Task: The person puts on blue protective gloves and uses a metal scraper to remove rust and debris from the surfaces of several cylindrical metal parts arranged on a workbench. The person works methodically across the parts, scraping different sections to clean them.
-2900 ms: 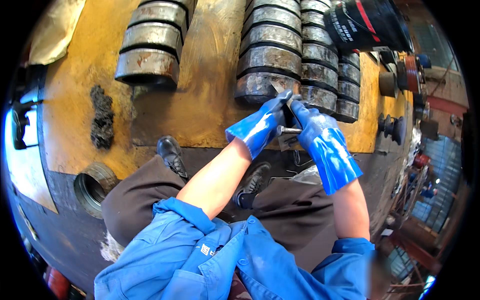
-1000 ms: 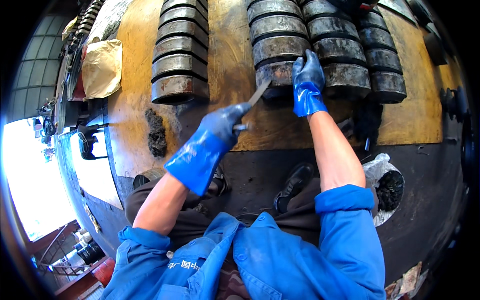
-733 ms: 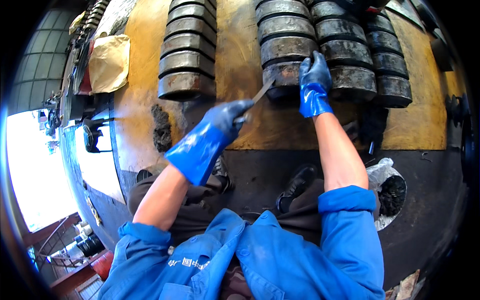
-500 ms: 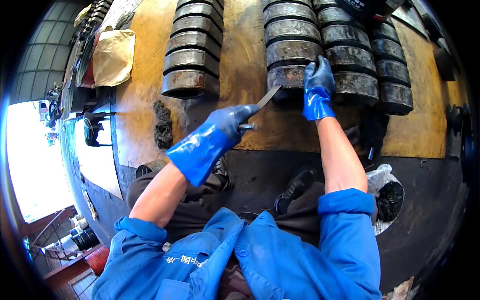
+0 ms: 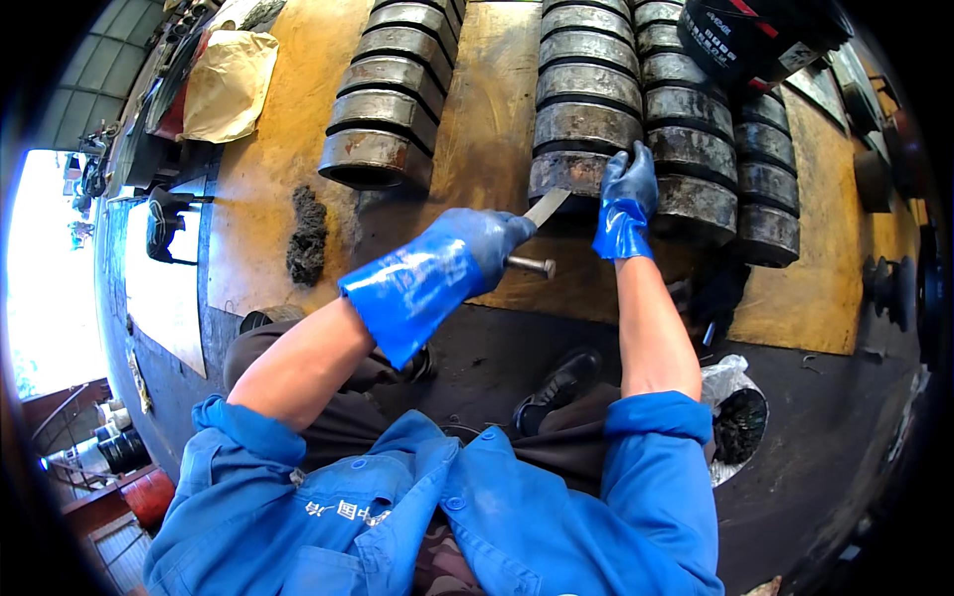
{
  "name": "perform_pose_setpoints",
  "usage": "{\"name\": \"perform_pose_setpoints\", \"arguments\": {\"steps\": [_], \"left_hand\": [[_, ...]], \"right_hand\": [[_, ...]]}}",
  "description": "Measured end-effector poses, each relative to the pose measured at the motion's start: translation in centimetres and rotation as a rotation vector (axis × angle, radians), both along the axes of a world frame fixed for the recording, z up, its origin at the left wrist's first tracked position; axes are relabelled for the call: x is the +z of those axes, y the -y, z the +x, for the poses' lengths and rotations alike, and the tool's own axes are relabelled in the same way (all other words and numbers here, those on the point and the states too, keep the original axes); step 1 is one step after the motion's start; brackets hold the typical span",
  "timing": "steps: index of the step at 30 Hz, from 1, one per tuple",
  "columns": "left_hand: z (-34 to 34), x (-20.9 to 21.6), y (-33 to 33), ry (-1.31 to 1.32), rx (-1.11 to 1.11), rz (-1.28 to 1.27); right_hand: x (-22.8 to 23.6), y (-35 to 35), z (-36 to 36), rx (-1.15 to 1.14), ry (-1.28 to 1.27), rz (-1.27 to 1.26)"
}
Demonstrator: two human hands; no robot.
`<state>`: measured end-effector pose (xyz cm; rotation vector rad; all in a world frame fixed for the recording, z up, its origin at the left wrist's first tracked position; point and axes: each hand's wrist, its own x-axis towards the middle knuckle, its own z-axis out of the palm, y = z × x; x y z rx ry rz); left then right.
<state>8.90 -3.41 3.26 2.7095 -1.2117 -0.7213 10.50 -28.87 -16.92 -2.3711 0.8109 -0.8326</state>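
a: what's the left hand (image 5: 475, 243) got?

b: a blue glove closed round a metal scraper (image 5: 538, 221), blade tip against the lower edge of the nearest metal ring (image 5: 568, 176).

a: and the right hand (image 5: 625, 196)?

b: gloved too, resting flat on that ring's side, fingers up between it and the next column.

a: anything else on the yellow table (image 5: 487, 109)?

b: another row of rings (image 5: 388, 94) to the left, a dark clump of grime (image 5: 307, 233), a tan bag (image 5: 229, 84) far left.
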Motion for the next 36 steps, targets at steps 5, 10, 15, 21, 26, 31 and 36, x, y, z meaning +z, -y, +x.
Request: {"name": "perform_pose_setpoints", "arguments": {"steps": [5, 10, 15, 21, 26, 31, 36], "left_hand": [[3.0, 0.6, 1.9, -0.055, 0.014, 0.022], [0.8, 0.6, 1.8, -0.028, 0.061, 0.06], [0.2, 1.2, 2.7, -0.037, 0.05, 0.071], [2.6, 0.0, 3.5, -0.028, 0.077, 0.029], [0.3, 0.3, 3.2, 0.02, 0.005, 0.088], [1.2, 0.2, 3.5, 0.034, -0.005, 0.02], [1.3, 1.0, 4.9, 0.009, -0.003, 0.064]], "right_hand": [[1.5, -1.4, 0.8, 0.032, 0.004, 0.106], [1.0, -0.9, 0.7, 0.015, -0.016, 0.051], [0.6, -0.8, 0.3, 0.01, -0.021, 0.088], [0.9, -1.5, 0.4, 0.022, -0.015, 0.124], [0.6, -0.9, 0.2, -0.003, -0.018, 0.039], [0.1, -1.3, 0.4, 0.005, 0.001, 0.063], [0.7, -1.1, 0.4, 0.008, 0.002, 0.103]]}}
